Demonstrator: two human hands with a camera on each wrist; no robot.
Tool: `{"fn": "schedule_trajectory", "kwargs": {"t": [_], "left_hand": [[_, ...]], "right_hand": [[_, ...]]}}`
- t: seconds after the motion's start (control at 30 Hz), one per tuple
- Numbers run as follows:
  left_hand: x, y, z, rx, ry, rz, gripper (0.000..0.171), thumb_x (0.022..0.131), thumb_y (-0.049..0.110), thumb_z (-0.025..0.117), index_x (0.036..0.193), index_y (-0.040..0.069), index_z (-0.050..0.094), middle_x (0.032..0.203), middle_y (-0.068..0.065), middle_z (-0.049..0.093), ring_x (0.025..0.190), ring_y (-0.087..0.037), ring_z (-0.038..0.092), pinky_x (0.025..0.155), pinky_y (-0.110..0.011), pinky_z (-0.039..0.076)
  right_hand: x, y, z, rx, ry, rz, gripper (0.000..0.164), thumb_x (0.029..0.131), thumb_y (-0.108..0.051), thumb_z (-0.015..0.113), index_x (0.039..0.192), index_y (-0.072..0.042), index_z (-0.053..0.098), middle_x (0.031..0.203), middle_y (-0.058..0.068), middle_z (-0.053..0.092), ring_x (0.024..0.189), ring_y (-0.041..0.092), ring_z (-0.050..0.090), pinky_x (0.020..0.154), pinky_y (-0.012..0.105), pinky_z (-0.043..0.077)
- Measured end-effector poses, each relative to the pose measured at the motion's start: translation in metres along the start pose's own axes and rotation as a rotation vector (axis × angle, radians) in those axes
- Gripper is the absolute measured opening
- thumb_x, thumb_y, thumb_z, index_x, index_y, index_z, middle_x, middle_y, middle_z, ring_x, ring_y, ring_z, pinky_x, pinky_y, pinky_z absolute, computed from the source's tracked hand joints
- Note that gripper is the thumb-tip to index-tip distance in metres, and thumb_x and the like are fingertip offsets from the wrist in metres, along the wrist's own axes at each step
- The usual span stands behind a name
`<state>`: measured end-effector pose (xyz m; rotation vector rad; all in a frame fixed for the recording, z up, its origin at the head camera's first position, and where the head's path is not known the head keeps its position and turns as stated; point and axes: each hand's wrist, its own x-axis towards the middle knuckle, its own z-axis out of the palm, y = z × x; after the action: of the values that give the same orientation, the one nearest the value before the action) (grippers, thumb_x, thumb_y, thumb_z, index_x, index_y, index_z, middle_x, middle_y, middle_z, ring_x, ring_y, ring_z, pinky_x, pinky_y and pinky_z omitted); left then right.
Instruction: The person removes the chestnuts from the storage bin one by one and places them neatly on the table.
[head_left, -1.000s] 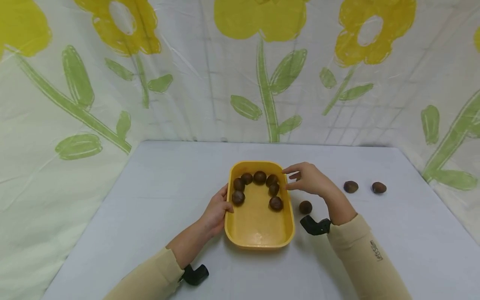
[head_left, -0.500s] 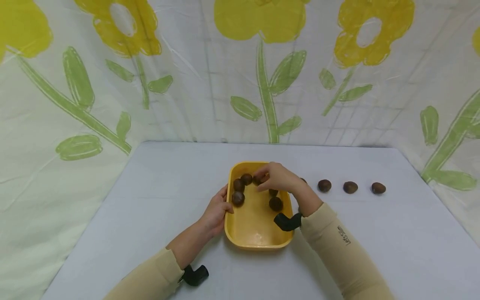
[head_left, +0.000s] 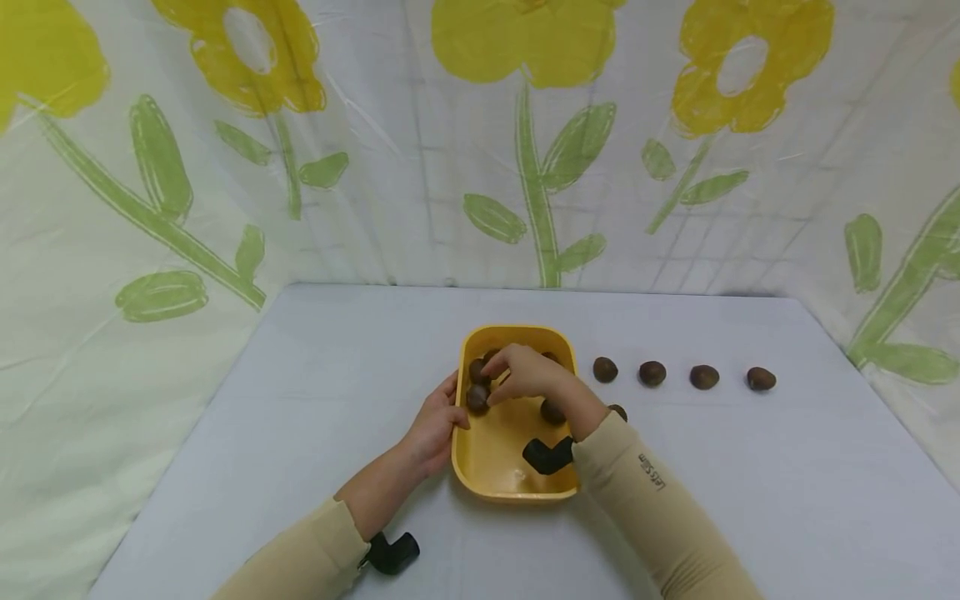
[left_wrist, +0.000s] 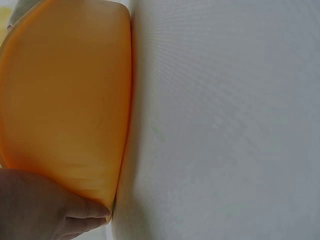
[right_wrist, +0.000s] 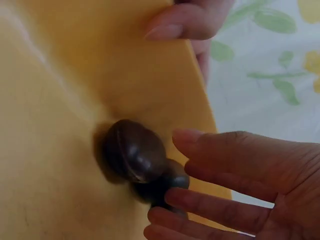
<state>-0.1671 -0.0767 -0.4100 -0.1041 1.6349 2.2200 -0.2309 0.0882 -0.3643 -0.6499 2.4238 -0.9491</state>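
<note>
A yellow plastic tray (head_left: 495, 458) stands on the table, with several brown chestnuts along its far end and sides. My left hand (head_left: 435, 423) grips its left wall, thumb over the rim; the left wrist view shows fingers against the outside of the tray (left_wrist: 65, 95). Inside the tray, my right hand (head_left: 528, 375) reaches over to the left side. In the right wrist view its fingers and thumb are spread beside a glossy chestnut (right_wrist: 134, 150) and a darker one (right_wrist: 172, 175) behind it. Nothing is clearly pinched. The right hand hides part of the far end.
Right of the tray, several chestnuts lie in a row, the nearest chestnut (head_left: 605, 369) close to the tray. One more chestnut (head_left: 618, 412) is partly covered by the right forearm. A flower-patterned curtain (head_left: 375, 167) hangs behind the white table (head_left: 337, 350).
My right hand has moved left from the tray's right rim, past the far-end chestnuts, to its left side, uncovering chestnuts in the row. My left hand keeps its grip on the tray.
</note>
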Motion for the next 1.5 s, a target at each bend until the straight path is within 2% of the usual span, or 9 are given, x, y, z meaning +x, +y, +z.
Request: {"fn": "schedule_trajectory", "kwargs": {"t": [0.27,0.47,0.73,1.03,1.3,1.5], "left_hand": [[0.001,-0.001,0.0,0.001,0.011,-0.007,0.085,0.07,-0.02,0.03,0.15,0.006,0.012,0.156,-0.012,0.017,0.141,-0.027,0.023,0.113,-0.042,0.025],[0.002,-0.001,0.0,-0.006,-0.001,0.005,0.086,0.07,-0.02,0.03,0.15,0.006,0.011,0.156,-0.012,0.015,0.142,-0.027,0.019,0.114,-0.041,0.022],[0.003,-0.002,-0.001,0.002,0.003,0.007,0.085,0.07,-0.02,0.031,0.149,0.004,0.011,0.156,-0.013,0.014,0.143,-0.028,0.017,0.114,-0.042,0.02],[0.002,-0.002,-0.001,-0.015,0.004,0.008,0.088,0.068,-0.021,0.031,0.15,0.005,0.011,0.156,-0.012,0.015,0.143,-0.027,0.016,0.114,-0.041,0.02],[0.002,-0.001,-0.002,-0.01,0.002,0.013,0.088,0.068,-0.02,0.031,0.15,0.005,0.011,0.156,-0.012,0.015,0.143,-0.026,0.016,0.114,-0.041,0.019],[0.0,-0.001,0.0,-0.014,-0.026,0.015,0.086,0.07,-0.02,0.03,0.15,0.005,0.009,0.156,-0.013,0.014,0.142,-0.028,0.018,0.114,-0.042,0.021]], "right_hand": [[0.01,-0.003,0.011,-0.09,-0.023,0.035,0.045,0.073,-0.012,0.076,0.116,-0.004,0.064,0.106,0.01,0.067,0.081,0.013,0.059,0.066,0.021,0.049],[0.014,-0.004,0.016,-0.142,-0.036,-0.007,0.045,0.072,-0.013,0.077,0.114,-0.003,0.064,0.106,0.008,0.067,0.083,0.012,0.056,0.069,0.02,0.047],[0.016,-0.005,0.023,-0.138,-0.03,-0.016,0.043,0.071,-0.009,0.076,0.111,-0.001,0.063,0.1,0.007,0.065,0.08,0.013,0.053,0.071,0.022,0.048],[0.017,-0.006,0.028,-0.148,-0.078,-0.059,0.027,0.072,-0.007,0.075,0.096,-0.007,0.062,0.091,0.003,0.062,0.08,0.012,0.053,0.074,0.022,0.046],[0.018,-0.006,0.029,-0.149,-0.082,-0.074,0.027,0.068,-0.005,0.077,0.088,-0.007,0.06,0.082,0.001,0.057,0.075,0.012,0.049,0.064,0.019,0.042],[0.012,-0.005,0.021,-0.112,-0.035,-0.025,0.026,0.069,-0.003,0.076,0.087,-0.008,0.057,0.084,0.003,0.055,0.072,0.014,0.049,0.06,0.021,0.042]]}}
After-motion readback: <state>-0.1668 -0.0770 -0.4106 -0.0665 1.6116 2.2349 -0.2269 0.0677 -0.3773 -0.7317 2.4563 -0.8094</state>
